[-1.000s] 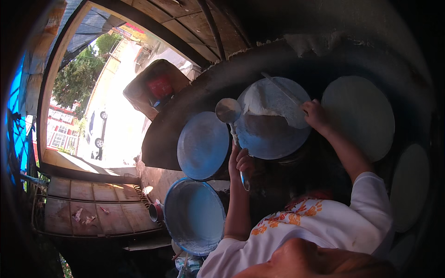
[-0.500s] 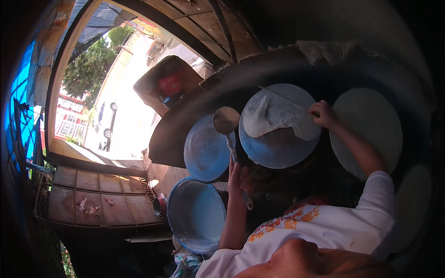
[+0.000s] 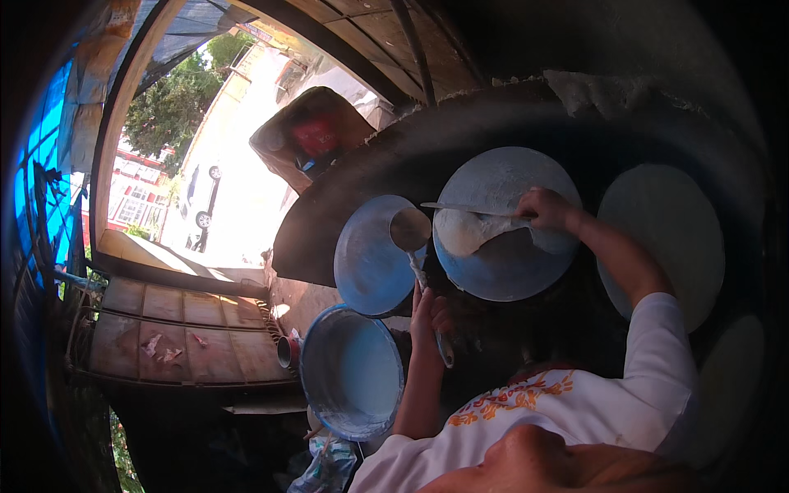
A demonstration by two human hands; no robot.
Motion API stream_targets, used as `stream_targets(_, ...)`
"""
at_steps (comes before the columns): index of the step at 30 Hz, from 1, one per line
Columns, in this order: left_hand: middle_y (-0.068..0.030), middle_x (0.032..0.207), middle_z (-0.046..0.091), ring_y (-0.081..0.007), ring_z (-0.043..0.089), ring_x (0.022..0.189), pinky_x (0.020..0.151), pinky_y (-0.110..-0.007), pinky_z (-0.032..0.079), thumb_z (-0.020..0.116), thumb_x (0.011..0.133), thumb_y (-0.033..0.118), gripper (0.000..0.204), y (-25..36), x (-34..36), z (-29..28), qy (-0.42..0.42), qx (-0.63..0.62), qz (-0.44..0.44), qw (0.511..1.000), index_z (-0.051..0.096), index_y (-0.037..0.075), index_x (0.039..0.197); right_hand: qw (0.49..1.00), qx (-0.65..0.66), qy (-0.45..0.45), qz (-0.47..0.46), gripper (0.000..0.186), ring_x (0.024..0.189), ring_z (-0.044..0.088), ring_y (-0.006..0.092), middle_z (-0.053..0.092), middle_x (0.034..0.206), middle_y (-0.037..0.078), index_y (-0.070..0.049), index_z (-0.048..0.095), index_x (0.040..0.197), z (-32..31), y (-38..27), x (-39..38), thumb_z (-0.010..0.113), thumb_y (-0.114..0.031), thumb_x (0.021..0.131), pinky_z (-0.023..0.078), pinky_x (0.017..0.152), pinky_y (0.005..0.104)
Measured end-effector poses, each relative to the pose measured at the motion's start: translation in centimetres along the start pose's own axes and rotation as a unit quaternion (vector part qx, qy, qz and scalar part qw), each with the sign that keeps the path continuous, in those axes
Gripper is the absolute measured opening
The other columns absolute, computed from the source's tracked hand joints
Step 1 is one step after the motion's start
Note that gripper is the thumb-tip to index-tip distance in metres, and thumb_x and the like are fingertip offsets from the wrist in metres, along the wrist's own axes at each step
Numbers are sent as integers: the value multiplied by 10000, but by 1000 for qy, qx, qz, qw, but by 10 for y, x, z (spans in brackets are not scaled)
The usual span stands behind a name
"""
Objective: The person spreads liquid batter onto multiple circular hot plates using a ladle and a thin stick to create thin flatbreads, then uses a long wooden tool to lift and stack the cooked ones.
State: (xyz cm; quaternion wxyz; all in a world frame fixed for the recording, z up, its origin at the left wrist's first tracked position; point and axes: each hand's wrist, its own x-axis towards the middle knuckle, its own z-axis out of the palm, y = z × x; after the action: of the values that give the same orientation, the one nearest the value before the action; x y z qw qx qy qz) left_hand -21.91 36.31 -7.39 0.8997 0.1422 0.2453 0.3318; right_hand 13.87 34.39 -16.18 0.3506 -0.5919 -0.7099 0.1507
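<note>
On the dark worktop point(image 3: 316, 234), batter point(image 3: 503, 174) coats a round plate point(image 3: 503, 278), its near part bare; left hand point(image 3: 429, 316) grips a ladle point(image 3: 409, 230), right hand point(image 3: 546, 208) a spreader point(image 3: 464, 208).

I'd say the left pan point(image 3: 362, 259) can be reached freely from its left; on its right, the ladle point(image 3: 409, 230) overhangs the edge. The blade point(image 3: 450, 208) and right hand point(image 3: 546, 208) bar the middle pan's point(image 3: 505, 269) far half, leaving room nearer the body. The right forearm point(image 3: 626, 259) blocks the right pan's point(image 3: 670, 234) left edge. The bucket's point(image 3: 327, 353) mouth is clear.
</note>
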Motion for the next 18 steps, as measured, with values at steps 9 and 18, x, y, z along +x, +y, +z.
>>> stream_targets(9, 30, 586, 296, -61, 303, 407, 383, -201, 306, 318, 984, 213, 261, -4, -15, -7, -32, -213, -118, 969, 474, 189, 1191, 989, 128, -5, 72, 328, 867, 598, 228, 641, 876, 91, -62, 680, 892, -9, 4, -31, 644, -42, 567, 465, 753, 314)
stream_targets(18, 27, 589, 322, -52, 310, 417, 377, -205, 290, 337, 978, 227, 166, -13, -7, -36, -35, -238, -203, 949, 482, 146, 971, 980, 125, 43, 147, 322, 795, 559, 216, 607, 855, 68, -33, 656, 860, -22, -31, -118, 588, 2, 547, 433, 709, 282)
